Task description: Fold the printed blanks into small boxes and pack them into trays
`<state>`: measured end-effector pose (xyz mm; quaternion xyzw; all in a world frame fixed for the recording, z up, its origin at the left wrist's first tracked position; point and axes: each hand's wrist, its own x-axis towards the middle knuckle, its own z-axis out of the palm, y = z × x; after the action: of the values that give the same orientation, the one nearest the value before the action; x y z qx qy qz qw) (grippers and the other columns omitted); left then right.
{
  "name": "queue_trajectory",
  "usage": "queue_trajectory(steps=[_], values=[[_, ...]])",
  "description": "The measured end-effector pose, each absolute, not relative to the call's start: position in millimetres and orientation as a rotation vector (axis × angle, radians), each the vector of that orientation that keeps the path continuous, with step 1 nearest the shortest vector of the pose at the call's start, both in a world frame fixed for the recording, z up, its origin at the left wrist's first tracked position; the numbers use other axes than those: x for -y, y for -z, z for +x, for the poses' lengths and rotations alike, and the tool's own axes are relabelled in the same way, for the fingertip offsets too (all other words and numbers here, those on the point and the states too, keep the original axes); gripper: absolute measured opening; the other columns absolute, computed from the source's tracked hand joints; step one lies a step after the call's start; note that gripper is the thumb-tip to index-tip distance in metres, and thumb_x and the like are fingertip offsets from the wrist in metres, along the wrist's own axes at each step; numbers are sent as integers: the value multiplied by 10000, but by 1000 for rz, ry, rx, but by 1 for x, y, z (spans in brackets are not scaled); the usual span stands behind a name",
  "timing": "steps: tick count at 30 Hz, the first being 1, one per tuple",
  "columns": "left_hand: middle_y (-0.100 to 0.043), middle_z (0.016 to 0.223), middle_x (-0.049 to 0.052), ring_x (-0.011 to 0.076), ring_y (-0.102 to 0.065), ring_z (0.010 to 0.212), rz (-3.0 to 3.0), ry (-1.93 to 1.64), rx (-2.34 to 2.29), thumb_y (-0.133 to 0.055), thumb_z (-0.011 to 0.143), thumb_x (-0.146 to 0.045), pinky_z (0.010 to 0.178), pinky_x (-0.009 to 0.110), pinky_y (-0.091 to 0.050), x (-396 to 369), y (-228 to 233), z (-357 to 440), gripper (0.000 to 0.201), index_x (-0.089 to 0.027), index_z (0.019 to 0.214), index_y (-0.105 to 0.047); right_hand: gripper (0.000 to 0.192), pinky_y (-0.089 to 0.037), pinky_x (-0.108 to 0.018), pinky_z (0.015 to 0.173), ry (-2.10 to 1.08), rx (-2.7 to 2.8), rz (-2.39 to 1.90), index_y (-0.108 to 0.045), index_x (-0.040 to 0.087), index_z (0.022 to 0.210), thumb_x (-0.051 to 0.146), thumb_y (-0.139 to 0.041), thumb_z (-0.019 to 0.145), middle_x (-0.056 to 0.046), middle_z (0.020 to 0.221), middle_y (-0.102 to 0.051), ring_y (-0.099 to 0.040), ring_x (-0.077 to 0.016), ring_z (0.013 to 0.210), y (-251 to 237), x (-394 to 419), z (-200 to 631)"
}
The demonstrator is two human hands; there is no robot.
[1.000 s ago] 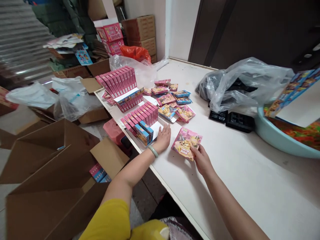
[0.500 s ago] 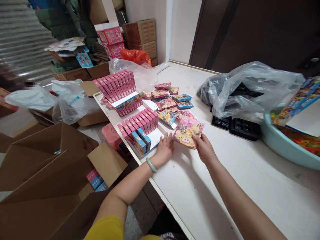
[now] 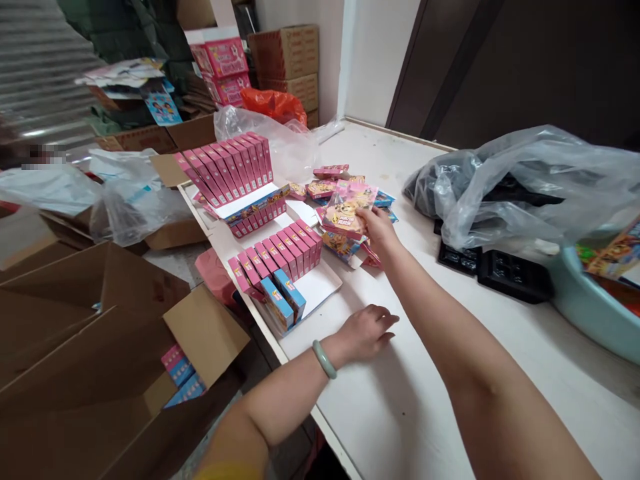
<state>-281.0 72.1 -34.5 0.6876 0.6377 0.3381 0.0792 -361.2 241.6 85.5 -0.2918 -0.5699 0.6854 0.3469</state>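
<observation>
My right hand (image 3: 376,227) grips a pink printed box (image 3: 347,208) by its right edge, above a loose pile of pink and blue boxes (image 3: 327,189). My left hand (image 3: 367,332), with a green bangle (image 3: 324,360) on the wrist, hovers low over the white table with its fingers apart and holds nothing. Left of it, a white tray (image 3: 327,283) holds a row of upright pink boxes (image 3: 280,250) and two blue boxes (image 3: 283,298). Behind stands another display tray (image 3: 257,207) with more pink boxes (image 3: 227,167) in rows.
At the right, a clear plastic bag (image 3: 480,180) lies by black plastic trays (image 3: 515,275) and a light blue basin (image 3: 595,313). Open cardboard cartons (image 3: 135,333) crowd the floor at left. A red bag (image 3: 275,107) and stacked cartons (image 3: 290,57) stand beyond the table.
My right hand has carried the pink box away from me and left, over the pile. My left hand has drawn back from the tray's edge toward me and right.
</observation>
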Motion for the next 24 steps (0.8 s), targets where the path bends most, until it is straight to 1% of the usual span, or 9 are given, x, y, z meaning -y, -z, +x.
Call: queue_trajectory(steps=[2,4,7,9,13,17,21,24], values=[[-640,1147,165,276,-610,1071,2069,-971,-1903,-541,907,-246,918,429,-536,-73,32,-280,328,-128,1210,-593,302,-578,-339,850,-1722,1506,-647,-591,221,958,267,-695,678,2,980,-699,-672,-189,956,-83,-241,-345],[-642,1152,154,264,-611,1078,2088,-921,-1887,-543,912,-246,935,415,-529,-74,29,-276,311,-133,1195,-603,335,-554,-360,920,-1730,1547,-514,-602,240,980,278,-708,664,6,1041,-698,-658,-204,1030,-83,-235,-317],[-647,1156,142,253,-612,1080,2121,-847,-1837,-544,917,-242,935,386,-527,-73,23,-271,293,-125,1174,-621,442,-538,-402,953,-1886,1694,-385,-618,253,1016,263,-782,605,-7,1072,-706,-653,-241,1063,-76,-217,-280],[-650,1146,137,252,-615,1069,2110,-812,-1827,-547,919,-243,918,381,-531,-72,21,-270,273,-129,1152,-632,507,-530,-426,965,-1994,1773,-339,-615,261,1038,267,-827,578,-16,1096,-709,-649,-260,1085,-65,-204,-271],[-655,1096,138,266,-618,1038,2081,-768,-1827,-557,911,-237,878,402,-540,-71,20,-271,244,-131,1116,-634,614,-474,-456,1046,-2112,1859,-276,-580,269,1146,311,-839,590,-37,1215,-674,-588,-274,1205,-37,-188,-284],[-652,1129,154,280,-622,1042,2062,-757,-1793,-567,898,-232,878,413,-542,-73,26,-271,295,-105,1159,-621,734,-388,-439,1137,-2162,1936,-197,-496,286,1260,262,-832,607,-50,1365,-575,-502,-252,1317,-19,-182,-298],[-656,1145,152,282,-619,1070,2020,-811,-1760,-575,889,-225,903,417,-539,-75,33,-271,292,-109,1152,-629,758,-339,-429,1173,-2147,1983,-94,-442,288,1259,209,-818,606,-59,1407,-518,-445,-239,1369,-12,-179,-303],[-660,1146,142,278,-622,1069,1996,-822,-1740,-575,882,-210,909,423,-539,-75,35,-272,271,-129,1132,-638,755,-350,-437,1165,-2111,2015,-73,-435,283,1254,227,-819,606,-72,1410,-502,-443,-249,1367,-8,-180,-306]])
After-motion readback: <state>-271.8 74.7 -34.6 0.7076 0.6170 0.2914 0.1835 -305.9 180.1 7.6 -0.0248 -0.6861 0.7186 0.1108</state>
